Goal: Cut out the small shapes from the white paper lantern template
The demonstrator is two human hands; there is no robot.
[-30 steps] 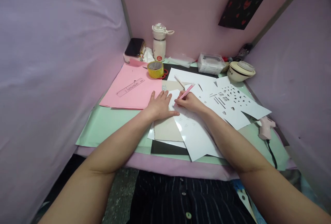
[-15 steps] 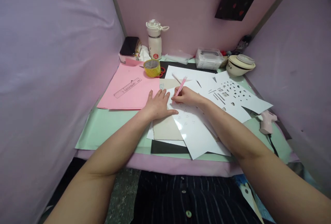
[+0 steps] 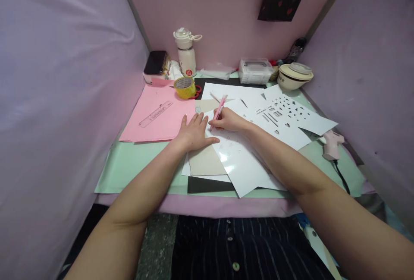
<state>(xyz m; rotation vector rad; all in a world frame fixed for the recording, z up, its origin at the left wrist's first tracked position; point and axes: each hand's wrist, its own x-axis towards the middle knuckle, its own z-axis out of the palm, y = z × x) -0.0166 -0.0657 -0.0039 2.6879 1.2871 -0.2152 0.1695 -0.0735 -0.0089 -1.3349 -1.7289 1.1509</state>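
My right hand [image 3: 228,120] grips a pink pen [image 3: 219,109], its tip low against a white sheet of paper [image 3: 237,172] that carries small faint drawn marks. Flat with fingers spread, my left hand [image 3: 195,133] presses on the left edge of that sheet and on the beige cardboard [image 3: 203,162] under it. Just beyond my right hand lies another slim, pale stick-like item, partly hidden. To the right spreads a white sheet with cut-out shapes [image 3: 287,116], including slits, small hearts and a window pattern.
Pink paper [image 3: 132,127] with a clear ruler [image 3: 156,114] lies at left. Yellow tape [image 3: 185,88] sits by red-handled scissors [image 3: 197,92]. Behind stand a white bottle [image 3: 186,58], a clear plastic box [image 3: 255,71] and a lidded bowl [image 3: 293,79]. A pink glue gun [image 3: 331,145] lies at right.
The whole view has shifted slightly, so most things sit a little further left. The pen has moved very little over the paper; my left hand stays flat in place.
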